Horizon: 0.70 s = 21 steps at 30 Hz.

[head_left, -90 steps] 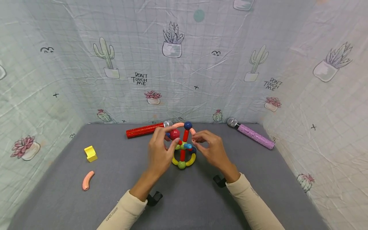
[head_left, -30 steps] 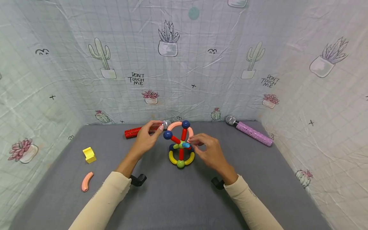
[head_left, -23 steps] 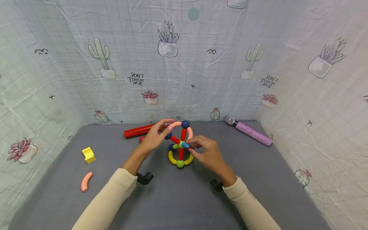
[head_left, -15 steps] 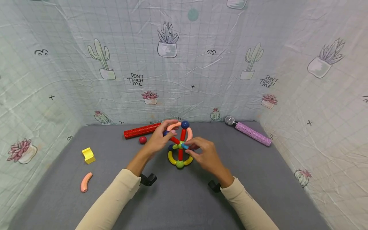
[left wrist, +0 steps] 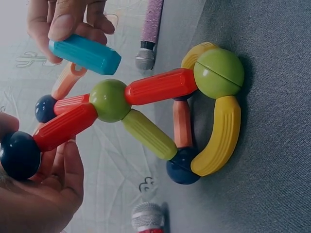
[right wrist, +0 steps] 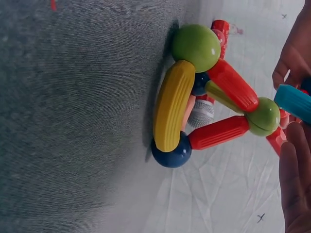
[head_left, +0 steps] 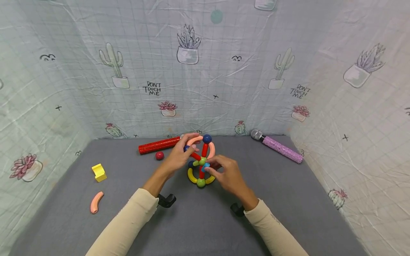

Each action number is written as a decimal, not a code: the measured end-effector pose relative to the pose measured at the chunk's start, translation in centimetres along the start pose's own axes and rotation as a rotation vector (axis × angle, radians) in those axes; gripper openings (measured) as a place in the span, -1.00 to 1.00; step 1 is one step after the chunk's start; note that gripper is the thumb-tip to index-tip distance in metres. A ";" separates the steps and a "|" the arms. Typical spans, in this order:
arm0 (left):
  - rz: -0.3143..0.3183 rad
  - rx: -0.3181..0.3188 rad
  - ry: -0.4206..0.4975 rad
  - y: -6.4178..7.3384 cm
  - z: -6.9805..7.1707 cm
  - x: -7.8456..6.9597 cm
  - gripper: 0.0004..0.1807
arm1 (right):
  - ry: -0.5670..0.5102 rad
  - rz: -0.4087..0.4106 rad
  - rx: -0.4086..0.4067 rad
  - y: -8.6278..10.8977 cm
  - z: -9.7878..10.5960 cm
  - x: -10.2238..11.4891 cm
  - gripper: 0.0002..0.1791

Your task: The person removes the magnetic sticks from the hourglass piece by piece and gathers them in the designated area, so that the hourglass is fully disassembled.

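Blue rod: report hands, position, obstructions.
Right hand pinching blue rod; left hand gripping navy ball. Rod close to central green ball. Nothing visibly between them.

The right hand (head_left: 230, 173) pinches a blue rod (head_left: 205, 167); the left hand (head_left: 177, 156) holds a navy ball (head_left: 186, 148).

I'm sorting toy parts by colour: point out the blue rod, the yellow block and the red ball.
Blue rod (left wrist: 86, 55): left wrist view, middle of its grooved side.
Yellow block (head_left: 99, 173): head view, middle of its visible surface.
Red ball (head_left: 159, 155): head view, centre of its visible side.
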<state>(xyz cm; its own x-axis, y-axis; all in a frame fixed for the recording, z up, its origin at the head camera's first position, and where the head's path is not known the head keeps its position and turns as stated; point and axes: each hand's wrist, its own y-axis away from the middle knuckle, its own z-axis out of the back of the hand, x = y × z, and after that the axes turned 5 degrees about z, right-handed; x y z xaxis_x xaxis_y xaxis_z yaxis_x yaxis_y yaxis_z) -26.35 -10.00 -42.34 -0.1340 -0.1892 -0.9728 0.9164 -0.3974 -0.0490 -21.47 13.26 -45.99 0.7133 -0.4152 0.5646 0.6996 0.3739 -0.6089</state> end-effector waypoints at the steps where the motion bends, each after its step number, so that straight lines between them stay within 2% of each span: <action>1: -0.001 0.001 -0.003 0.0 0.0 0.0 -0.45 | -0.009 -0.013 -0.001 0.1 0.0 -0.1 -0.75; 5: -0.002 -0.002 0.000 0.0 0.0 0.2 -0.44 | -0.074 -0.072 -0.037 0.6 0.6 -0.2 -0.74; 9: 0.002 -0.009 0.011 0.0 0.0 0.2 -0.45 | -0.106 -0.139 -0.082 1.4 2.0 -0.8 -0.77; 15: 0.003 -0.003 0.033 -0.1 -0.1 0.1 -0.46 | -0.108 -0.232 -0.142 3.4 4.8 -2.5 -0.78; 21: 0.004 0.000 0.031 0.0 -0.2 0.1 -0.46 | -0.060 -0.337 -0.159 5.5 8.1 -4.5 -0.82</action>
<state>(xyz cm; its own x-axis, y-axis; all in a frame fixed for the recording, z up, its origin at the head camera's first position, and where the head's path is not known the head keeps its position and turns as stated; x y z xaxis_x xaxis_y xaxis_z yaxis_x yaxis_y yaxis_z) -26.31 -9.82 -42.52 -0.1189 -0.1626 -0.9795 0.9170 -0.3963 -0.0455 -20.46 23.90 -47.38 0.4487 -0.4422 0.7766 0.8836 0.0893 -0.4597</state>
